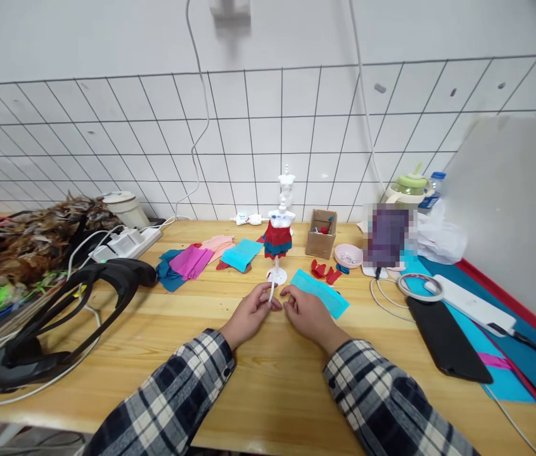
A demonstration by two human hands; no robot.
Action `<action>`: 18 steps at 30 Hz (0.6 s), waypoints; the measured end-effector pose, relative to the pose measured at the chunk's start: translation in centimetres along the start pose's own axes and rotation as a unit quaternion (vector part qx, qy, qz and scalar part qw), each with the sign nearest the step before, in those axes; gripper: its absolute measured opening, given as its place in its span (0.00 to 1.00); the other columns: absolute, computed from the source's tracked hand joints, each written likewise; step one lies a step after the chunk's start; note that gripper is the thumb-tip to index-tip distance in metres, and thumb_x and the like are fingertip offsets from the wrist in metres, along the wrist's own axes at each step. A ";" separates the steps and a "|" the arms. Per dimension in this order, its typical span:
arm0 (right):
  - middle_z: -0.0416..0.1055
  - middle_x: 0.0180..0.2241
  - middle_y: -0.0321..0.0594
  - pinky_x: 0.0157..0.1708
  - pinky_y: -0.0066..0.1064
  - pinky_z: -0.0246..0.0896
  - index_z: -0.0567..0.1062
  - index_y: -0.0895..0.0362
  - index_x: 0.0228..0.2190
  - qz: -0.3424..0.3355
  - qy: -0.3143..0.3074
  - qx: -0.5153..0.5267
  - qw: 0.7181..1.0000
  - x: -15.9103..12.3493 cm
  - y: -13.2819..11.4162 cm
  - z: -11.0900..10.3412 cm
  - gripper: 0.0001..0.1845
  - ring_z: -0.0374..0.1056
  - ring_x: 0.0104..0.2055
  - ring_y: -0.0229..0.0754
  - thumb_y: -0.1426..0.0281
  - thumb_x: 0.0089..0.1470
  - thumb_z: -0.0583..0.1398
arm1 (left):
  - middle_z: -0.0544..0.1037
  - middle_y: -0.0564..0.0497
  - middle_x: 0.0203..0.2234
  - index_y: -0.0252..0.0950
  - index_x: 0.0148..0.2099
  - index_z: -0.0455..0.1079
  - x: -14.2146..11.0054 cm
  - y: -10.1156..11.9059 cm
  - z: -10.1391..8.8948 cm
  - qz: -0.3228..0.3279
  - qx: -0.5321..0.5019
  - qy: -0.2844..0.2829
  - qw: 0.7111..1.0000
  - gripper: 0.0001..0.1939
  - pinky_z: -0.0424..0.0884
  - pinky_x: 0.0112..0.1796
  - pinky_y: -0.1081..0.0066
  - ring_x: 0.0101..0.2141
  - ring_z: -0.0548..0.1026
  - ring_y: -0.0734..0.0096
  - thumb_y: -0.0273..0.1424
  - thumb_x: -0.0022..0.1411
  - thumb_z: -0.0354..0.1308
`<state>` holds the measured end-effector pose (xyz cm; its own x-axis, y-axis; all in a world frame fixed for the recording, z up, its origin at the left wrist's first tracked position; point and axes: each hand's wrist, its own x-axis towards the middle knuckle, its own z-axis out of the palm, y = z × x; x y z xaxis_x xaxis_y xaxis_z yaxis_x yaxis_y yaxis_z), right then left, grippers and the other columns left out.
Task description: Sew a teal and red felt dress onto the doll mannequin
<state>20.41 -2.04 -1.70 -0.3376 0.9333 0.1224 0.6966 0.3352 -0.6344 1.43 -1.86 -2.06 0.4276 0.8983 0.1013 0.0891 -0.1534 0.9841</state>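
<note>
My left hand (250,314) and my right hand (308,313) meet over the wooden table (268,373), both in plaid sleeves. The left hand's fingers pinch a thin white strip (272,294) that rises between the two hands. The right hand's fingertips are closed right beside that strip; whether they touch it is unclear. Just behind the hands stands a small white mannequin (278,237) on a round base, dressed in red and teal cloth layers. A teal cloth piece (319,292) lies next to the right hand.
Pink, magenta and teal cloth pieces (201,258) lie left of the mannequin. A cardboard box (322,234), pink dish (348,255) and red scraps (324,272) sit behind-right. A black headset (59,316), power strip (125,243) and feathers (25,237) fill the left; a black tablet (446,339) lies right.
</note>
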 end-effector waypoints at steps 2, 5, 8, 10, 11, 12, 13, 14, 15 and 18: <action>0.73 0.31 0.34 0.32 0.27 0.54 0.70 0.54 0.45 -0.020 0.007 0.009 1.000 0.2 -0.1 0.4 0.15 0.68 0.32 0.38 0.75 0.56 0.53 | 0.78 0.45 0.36 0.34 0.56 0.59 -0.1 -0.1 0.0 0.000 -0.023 0.001 1.000 0.21 0.68 0.48 0.62 0.41 0.76 0.65 0.36 0.65 0.55; 0.73 0.30 0.34 0.31 0.28 0.54 0.71 0.53 0.43 -0.033 0.026 0.021 0.999 0.1 -0.1 0.5 0.14 0.67 0.30 0.38 0.75 0.55 0.54 | 0.79 0.45 0.36 0.34 0.53 0.61 0.0 -0.2 0.1 -0.002 -0.048 0.007 0.999 0.21 0.69 0.47 0.63 0.40 0.77 0.65 0.38 0.62 0.58; 0.72 0.29 0.34 0.31 0.28 0.56 0.72 0.54 0.42 -0.061 0.056 0.047 0.995 -0.8 -0.3 0.2 0.13 0.66 0.29 0.38 0.75 0.55 0.55 | 0.80 0.46 0.34 0.34 0.53 0.62 -0.1 -0.2 0.4 -0.017 -0.064 0.021 0.998 0.23 0.70 0.46 0.64 0.38 0.78 0.65 0.38 0.60 0.61; 0.73 0.30 0.36 0.31 0.28 0.57 0.73 0.54 0.41 -0.083 0.081 0.073 0.991 -1.4 -0.7 -0.1 0.11 0.65 0.29 0.38 0.72 0.56 0.56 | 0.81 0.47 0.32 0.34 0.54 0.61 -0.3 0.1 0.6 -0.031 -0.074 0.039 0.996 0.26 0.71 0.44 0.66 0.37 0.79 0.66 0.37 0.57 0.64; 0.73 0.30 0.36 0.30 0.28 0.58 0.73 0.55 0.41 -0.094 0.091 0.087 0.988 -1.7 -0.9 -0.2 0.10 0.64 0.28 0.37 0.70 0.57 0.57 | 0.81 0.48 0.31 0.34 0.54 0.61 -0.4 0.2 0.8 -0.035 -0.077 0.051 0.995 0.27 0.71 0.42 0.67 0.36 0.79 0.66 0.36 0.55 0.65; 0.73 0.30 0.36 0.30 0.29 0.58 0.74 0.55 0.40 -0.103 0.099 0.100 0.985 -2.0 -1.1 -0.3 0.09 0.63 0.27 0.37 0.68 0.57 0.58 | 0.81 0.49 0.30 0.34 0.55 0.61 -0.5 0.4 0.9 -0.037 -0.081 0.064 0.994 0.29 0.71 0.41 0.68 0.35 0.79 0.67 0.36 0.54 0.66; 0.73 0.30 0.36 0.29 0.29 0.58 0.75 0.55 0.39 -0.111 0.103 0.114 0.982 -2.1 -1.4 -0.4 0.09 0.62 0.26 0.36 0.67 0.57 0.59 | 0.81 0.50 0.29 0.34 0.55 0.61 -0.5 0.6 1.0 -0.036 -0.086 0.077 0.993 0.29 0.71 0.39 0.69 0.33 0.79 0.67 0.36 0.54 0.67; 0.72 0.30 0.36 0.29 0.29 0.58 0.75 0.55 0.38 -0.115 0.109 0.126 0.979 -2.2 -1.6 -0.4 0.09 0.62 0.25 0.36 0.66 0.56 0.59 | 0.81 0.50 0.28 0.34 0.55 0.61 -0.6 0.8 1.1 -0.036 -0.092 0.089 0.991 0.30 0.71 0.38 0.69 0.32 0.79 0.68 0.36 0.53 0.67; 0.72 0.29 0.36 0.28 0.29 0.58 0.75 0.54 0.38 -0.113 0.116 0.140 0.977 -2.3 -1.8 -0.3 0.09 0.61 0.24 0.36 0.65 0.56 0.60 | 0.81 0.51 0.27 0.34 0.55 0.61 -0.7 1.0 1.2 -0.036 -0.100 0.098 0.989 0.31 0.72 0.38 0.70 0.31 0.79 0.69 0.35 0.53 0.67; 0.71 0.27 0.35 0.26 0.28 0.59 0.75 0.55 0.39 -0.079 0.132 0.194 0.969 -2.1 -2.3 0.0 0.11 0.61 0.23 0.35 0.65 0.54 0.63 | 0.80 0.53 0.25 0.33 0.56 0.60 -0.7 1.5 1.6 -0.034 -0.123 0.107 0.986 0.32 0.71 0.36 0.71 0.28 0.78 0.70 0.35 0.52 0.68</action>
<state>19.53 -4.79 -0.54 -0.2108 0.8923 0.3992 0.3417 0.4498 -0.8252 2.70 -3.40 -0.85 0.2261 0.9734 0.0367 -0.1210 -0.0093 0.9926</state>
